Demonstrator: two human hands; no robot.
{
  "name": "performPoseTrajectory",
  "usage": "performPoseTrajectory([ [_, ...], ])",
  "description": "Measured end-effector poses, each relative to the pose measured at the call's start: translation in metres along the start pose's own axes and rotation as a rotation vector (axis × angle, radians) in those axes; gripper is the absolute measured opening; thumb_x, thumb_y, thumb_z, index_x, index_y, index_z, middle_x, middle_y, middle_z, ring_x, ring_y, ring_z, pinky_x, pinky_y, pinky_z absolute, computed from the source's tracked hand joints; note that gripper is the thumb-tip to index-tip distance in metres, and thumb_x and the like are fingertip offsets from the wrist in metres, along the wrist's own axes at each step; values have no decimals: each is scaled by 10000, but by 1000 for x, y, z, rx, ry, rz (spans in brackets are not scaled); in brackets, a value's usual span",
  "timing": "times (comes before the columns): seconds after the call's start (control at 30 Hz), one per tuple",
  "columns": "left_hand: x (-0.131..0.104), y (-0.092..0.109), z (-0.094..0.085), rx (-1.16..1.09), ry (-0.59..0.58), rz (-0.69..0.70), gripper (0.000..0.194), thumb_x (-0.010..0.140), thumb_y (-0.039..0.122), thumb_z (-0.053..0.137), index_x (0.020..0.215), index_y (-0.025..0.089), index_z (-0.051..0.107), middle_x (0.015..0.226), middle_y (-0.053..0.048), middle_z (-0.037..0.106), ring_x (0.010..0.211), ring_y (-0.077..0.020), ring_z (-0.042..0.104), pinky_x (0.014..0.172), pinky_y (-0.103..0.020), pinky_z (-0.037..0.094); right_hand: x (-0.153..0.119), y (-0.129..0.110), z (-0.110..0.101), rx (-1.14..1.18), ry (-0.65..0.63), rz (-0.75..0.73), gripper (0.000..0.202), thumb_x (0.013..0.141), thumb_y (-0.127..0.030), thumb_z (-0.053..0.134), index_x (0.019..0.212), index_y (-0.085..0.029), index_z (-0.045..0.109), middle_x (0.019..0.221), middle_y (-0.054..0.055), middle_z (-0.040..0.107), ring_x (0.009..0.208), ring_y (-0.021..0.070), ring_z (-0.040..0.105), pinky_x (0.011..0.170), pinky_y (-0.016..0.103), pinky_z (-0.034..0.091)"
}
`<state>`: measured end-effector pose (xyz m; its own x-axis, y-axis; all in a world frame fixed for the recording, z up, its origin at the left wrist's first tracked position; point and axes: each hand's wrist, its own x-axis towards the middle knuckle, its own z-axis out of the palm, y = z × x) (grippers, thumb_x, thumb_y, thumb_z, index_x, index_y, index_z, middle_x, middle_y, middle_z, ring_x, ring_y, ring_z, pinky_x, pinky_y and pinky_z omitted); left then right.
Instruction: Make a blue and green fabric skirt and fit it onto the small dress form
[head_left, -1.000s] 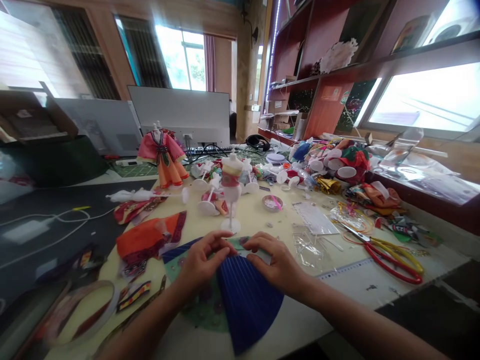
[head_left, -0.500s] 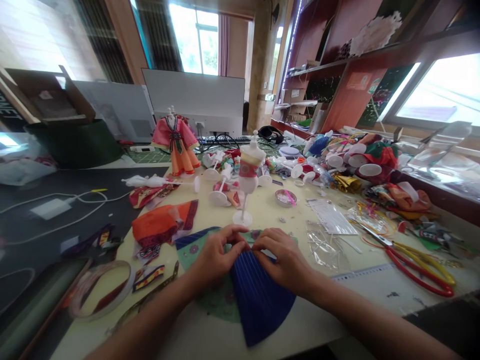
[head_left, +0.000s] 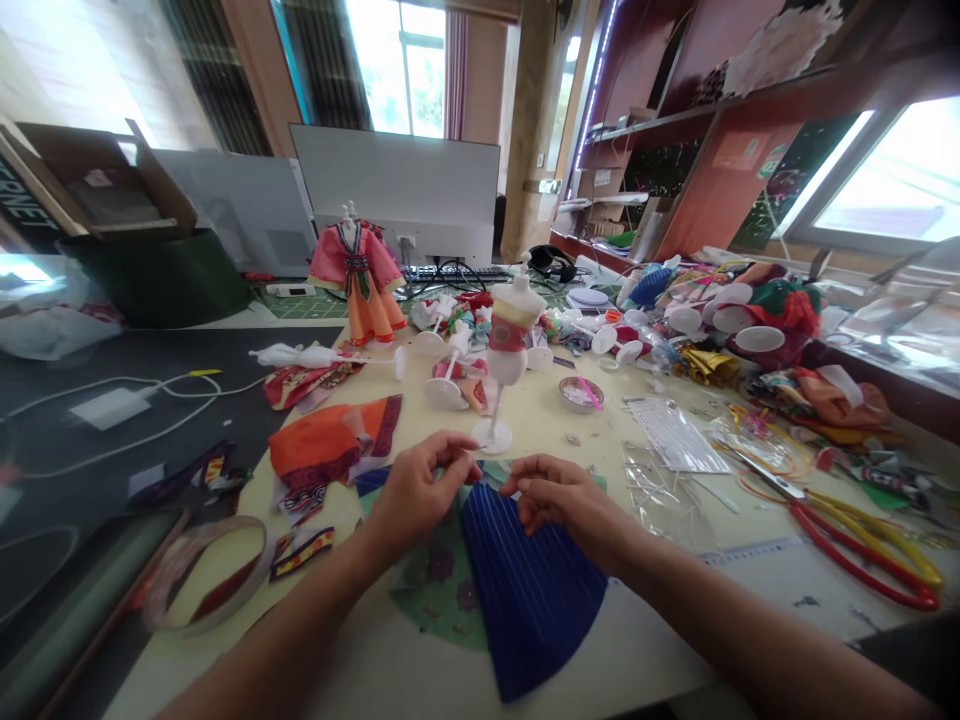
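Observation:
A dark blue cloth with pale pleat lines [head_left: 529, 590] lies spread like a fan at the front of the table, over a green patterned cloth [head_left: 439, 590]. At its narrow upper edge, the thumb and fingertips of my left hand [head_left: 424, 495] are pinched together on the cloth. My right hand [head_left: 566, 500] hovers just to the right of that edge, fingers loosely curled and apart, with nothing visible in it. Straight behind the hands stands a small white doll mannequin [head_left: 511, 330] with a red and yellow band around its torso.
Orange cloth [head_left: 322, 440] and a tape roll [head_left: 210, 575] lie at left. To the right are red-and-yellow-handled scissors [head_left: 862, 550], a clear ruler [head_left: 757, 550] and a small bead dish [head_left: 580, 394]. A dressed doll form [head_left: 360, 270] stands before the monitor [head_left: 397, 180].
My right hand has let go of the blue cloth's upper edge and moved slightly right, its fingers parting. My left hand stays at the edge. The view has shifted slightly.

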<state>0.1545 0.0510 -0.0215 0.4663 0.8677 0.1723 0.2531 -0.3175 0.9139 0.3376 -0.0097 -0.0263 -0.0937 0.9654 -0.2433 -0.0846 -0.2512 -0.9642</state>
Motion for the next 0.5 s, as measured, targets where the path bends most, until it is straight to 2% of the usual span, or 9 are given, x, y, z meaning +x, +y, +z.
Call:
performPoseTrajectory([
  [0.07, 0, -4, 2, 34, -86, 9, 188, 832, 267, 510, 968, 152, 569, 750, -27, 686, 723, -159, 642, 709, -271, 484, 4, 2, 1, 128, -40, 108, 278, 713, -240, 617, 964, -163, 523, 832, 30, 636, 550, 80, 529, 518, 220, 452],
  [0.17, 0, -12, 7, 84, -157, 14, 174, 835, 252, 494, 967, 166, 569, 770, -25, 693, 736, -170, 646, 725, -282, 475, 8, 8, 1, 213, -103, 189, 302, 708, -212, 589, 993, -149, 513, 687, 12, 625, 450, 70, 479, 427, 196, 416],
  [0.33, 2, -21, 10, 130, -163, -27, 178, 845, 253, 469, 969, 178, 571, 774, -23, 696, 742, -182, 647, 724, -290, 464, 12, 16, 1, 286, -129, 241, 297, 697, -195, 571, 979, -139, 497, 582, -23, 574, 400, 67, 442, 376, 188, 401],
  [0.5, 4, -21, 9, 151, -161, -93, 172, 851, 260, 469, 970, 184, 566, 772, -18, 695, 735, -179, 643, 713, -287, 451, 14, 17, -2, 297, -130, 279, 310, 691, -197, 556, 987, -135, 491, 555, -34, 558, 370, 63, 411, 335, 179, 392],
])
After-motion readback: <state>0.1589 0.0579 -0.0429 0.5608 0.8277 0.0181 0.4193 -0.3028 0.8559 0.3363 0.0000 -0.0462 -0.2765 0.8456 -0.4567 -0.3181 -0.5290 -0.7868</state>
